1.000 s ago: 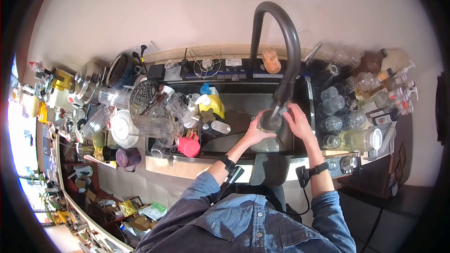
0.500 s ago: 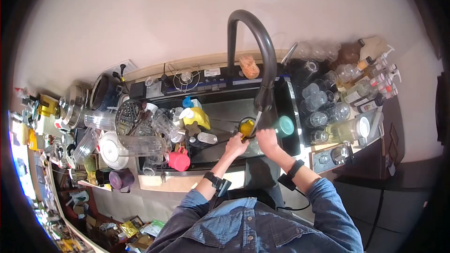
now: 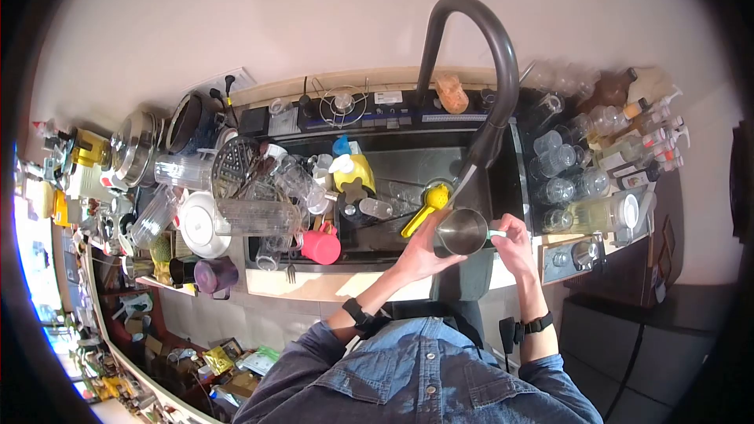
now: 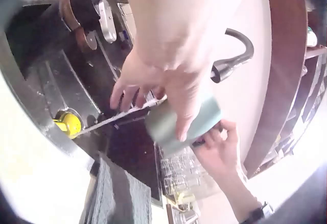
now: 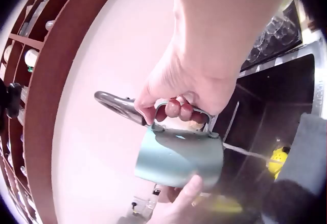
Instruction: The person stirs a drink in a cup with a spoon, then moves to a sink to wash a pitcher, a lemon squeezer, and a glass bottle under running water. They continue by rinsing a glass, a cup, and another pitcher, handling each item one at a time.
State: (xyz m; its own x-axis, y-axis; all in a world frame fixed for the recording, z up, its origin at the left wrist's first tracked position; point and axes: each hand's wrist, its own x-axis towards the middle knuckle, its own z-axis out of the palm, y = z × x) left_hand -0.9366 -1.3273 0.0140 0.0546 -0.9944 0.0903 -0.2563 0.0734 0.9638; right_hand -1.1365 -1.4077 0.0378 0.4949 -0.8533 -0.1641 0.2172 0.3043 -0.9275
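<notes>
A mint-green metal milk pitcher [image 3: 462, 232] is held up over the sink's front edge, its bare metal inside turned toward the head camera. My right hand [image 3: 514, 247] grips its handle, with the fingers hooked through the loop in the right wrist view. The left hand [image 3: 424, 255] holds the pitcher's body from the other side, thumb along the wall in the left wrist view. Below and to the left, a yellow citrus squeezer [image 3: 428, 208] lies in the sink with its head at the drain. A thin stream of water runs from the dark faucet [image 3: 503, 71] down toward the squeezer.
Glass jars, a grater and a white plate [image 3: 206, 224] crowd the left side. A pink cup [image 3: 320, 246] and a yellow bottle [image 3: 353, 173] stand by the sink's left part. Glasses [image 3: 554, 161] and pump bottles line the right. A sponge [image 3: 452, 94] sits behind the sink.
The pitcher, under the faucet and then tipped to the right in my right hand, is now near the front edge. The left hand has left the squeezer by the drain and taken the pitcher's body.
</notes>
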